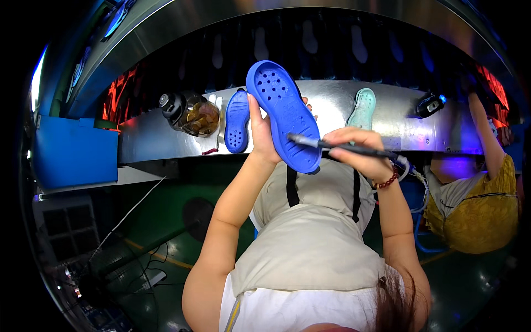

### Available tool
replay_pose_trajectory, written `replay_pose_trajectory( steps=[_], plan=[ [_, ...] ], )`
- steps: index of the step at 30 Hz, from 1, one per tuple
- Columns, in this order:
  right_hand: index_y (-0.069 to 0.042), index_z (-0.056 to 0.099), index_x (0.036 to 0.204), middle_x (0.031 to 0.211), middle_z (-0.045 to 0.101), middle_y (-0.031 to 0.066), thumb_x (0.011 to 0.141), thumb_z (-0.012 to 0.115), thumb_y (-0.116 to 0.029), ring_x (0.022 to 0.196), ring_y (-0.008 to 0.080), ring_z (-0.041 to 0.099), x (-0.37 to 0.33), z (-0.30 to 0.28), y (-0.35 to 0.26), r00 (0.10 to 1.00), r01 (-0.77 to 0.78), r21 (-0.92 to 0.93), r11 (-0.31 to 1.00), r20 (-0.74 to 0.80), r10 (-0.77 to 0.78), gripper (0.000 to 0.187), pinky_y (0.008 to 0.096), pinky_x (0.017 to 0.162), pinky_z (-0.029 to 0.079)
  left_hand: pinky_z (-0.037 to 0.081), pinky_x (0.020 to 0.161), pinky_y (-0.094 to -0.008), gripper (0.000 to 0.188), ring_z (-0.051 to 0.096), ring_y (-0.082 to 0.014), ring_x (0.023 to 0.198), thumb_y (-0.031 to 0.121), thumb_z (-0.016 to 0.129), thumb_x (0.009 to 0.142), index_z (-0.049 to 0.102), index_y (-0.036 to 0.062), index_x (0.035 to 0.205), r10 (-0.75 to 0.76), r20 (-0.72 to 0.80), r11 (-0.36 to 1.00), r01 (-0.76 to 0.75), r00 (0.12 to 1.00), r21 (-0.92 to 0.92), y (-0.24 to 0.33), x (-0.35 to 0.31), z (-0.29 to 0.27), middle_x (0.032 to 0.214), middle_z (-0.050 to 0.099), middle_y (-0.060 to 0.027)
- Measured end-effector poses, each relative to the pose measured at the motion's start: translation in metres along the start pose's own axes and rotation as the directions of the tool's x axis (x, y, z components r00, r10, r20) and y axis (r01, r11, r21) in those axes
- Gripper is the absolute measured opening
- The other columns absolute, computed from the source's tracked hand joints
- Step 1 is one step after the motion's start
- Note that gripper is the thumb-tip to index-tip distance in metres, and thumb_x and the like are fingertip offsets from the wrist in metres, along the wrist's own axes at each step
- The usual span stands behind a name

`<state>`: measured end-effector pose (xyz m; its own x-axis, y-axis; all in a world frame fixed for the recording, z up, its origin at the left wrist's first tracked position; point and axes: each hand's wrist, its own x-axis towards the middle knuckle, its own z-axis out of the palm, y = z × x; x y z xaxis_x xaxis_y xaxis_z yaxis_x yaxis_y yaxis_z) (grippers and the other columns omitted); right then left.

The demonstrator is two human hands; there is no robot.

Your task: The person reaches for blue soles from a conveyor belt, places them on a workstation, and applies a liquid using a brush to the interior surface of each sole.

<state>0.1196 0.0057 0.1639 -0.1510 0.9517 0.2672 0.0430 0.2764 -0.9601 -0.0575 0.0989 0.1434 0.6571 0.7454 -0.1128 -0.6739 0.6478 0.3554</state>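
A blue shoe sole (283, 108) is tilted up in front of me, its hollow inner side showing a perforated heel and ribs. My left hand (262, 131) is closed around its left edge, with fingertips showing past the far right side. In my right hand (358, 152) is a brush (302, 139) with a black handle, and a pale tube or cord trails near the wrist. The brush's whitish tip touches or hovers just over the sole's ribbed lower part. Another blue sole (237, 120) lies on the metal bench, left of my left hand.
The metal bench (155, 135) curves across in front. On it stand a dark-lidded jar (194, 115) at left, a mint-green sole (362, 108) and a small black device (429, 105) at right. Behind runs a dark band with several soles. A co-worker's arm (484, 133) reaches in at right.
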Motion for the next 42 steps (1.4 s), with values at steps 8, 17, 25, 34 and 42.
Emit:
replay_pose_trajectory(
  steps=[8, 17, 25, 34, 42],
  plan=[
    [0.002, 0.058, 0.087, 0.093, 0.061, 0.0144, 0.073, 0.059, -0.001, 0.096, 0.024, 0.055, -0.003, 0.0, 0.012, 0.99, -0.131, 0.362, 0.923, -0.002, 0.142, 0.014, 0.0375, 0.088, 0.041, 0.04, 0.089, -0.045, 0.075, 0.053, -0.0289, 0.096, 0.065, 0.026, 0.079, 0.043, 0.0027, 0.116, 0.025, -0.012, 0.999, -0.024, 1.0, 0.043, 0.012, 0.002, 0.014, 0.103, 0.053, -0.0152],
    [0.003, 0.057, 0.09, 0.094, 0.061, 0.0148, 0.078, 0.055, -0.002, 0.087, 0.016, 0.058, -0.005, 0.031, -0.004, 0.978, -0.159, 0.353, 0.922, -0.071, 0.196, 0.013, 0.0257, 0.078, 0.045, 0.038, 0.09, -0.0491, 0.057, 0.05, -0.0323, 0.104, 0.043, 0.024, 0.087, 0.036, 0.0025, 0.125, 0.064, -0.029, 0.995, -0.061, 0.998, 0.075, -0.003, -0.013, 0.01, 0.117, 0.048, -0.0175],
    [0.003, 0.059, 0.09, 0.09, 0.062, 0.0123, 0.075, 0.059, 0.001, 0.082, 0.0131, 0.059, 0.009, 0.017, -0.014, 0.996, -0.086, 0.273, 0.958, 0.008, 0.087, 0.016, 0.023, 0.073, 0.047, 0.043, 0.085, -0.0445, 0.051, 0.055, -0.0285, 0.095, 0.037, 0.031, 0.087, 0.039, 0.0002, 0.121, 0.063, 0.002, 0.998, -0.063, 0.998, 0.018, 0.0, -0.008, 0.021, 0.109, 0.052, -0.0168],
    [0.001, 0.062, 0.087, 0.086, 0.063, 0.0107, 0.073, 0.062, -0.003, 0.08, 0.0146, 0.06, 0.021, 0.004, -0.023, 0.993, -0.119, 0.072, 0.99, 0.032, 0.117, 0.014, 0.0248, 0.072, 0.048, 0.042, 0.086, -0.0466, 0.052, 0.055, -0.0317, 0.096, 0.039, 0.035, 0.085, 0.041, 0.0, 0.119, 0.034, 0.011, 0.996, -0.035, 0.999, 0.078, 0.013, -0.003, 0.017, 0.111, 0.052, -0.0188],
    [0.003, 0.062, 0.084, 0.089, 0.063, 0.0163, 0.066, 0.066, 0.004, 0.089, 0.0251, 0.06, 0.018, -0.002, -0.039, 0.941, 0.0, 0.082, 0.997, 0.338, -0.028, 0.018, 0.0345, 0.081, 0.047, 0.044, 0.084, -0.0415, 0.045, 0.056, -0.0293, 0.096, 0.031, 0.041, 0.085, 0.046, -0.0032, 0.114, -0.263, 0.015, 0.964, 0.262, 0.965, 0.042, 0.027, -0.003, 0.018, 0.109, 0.053, -0.0194]
  ],
)
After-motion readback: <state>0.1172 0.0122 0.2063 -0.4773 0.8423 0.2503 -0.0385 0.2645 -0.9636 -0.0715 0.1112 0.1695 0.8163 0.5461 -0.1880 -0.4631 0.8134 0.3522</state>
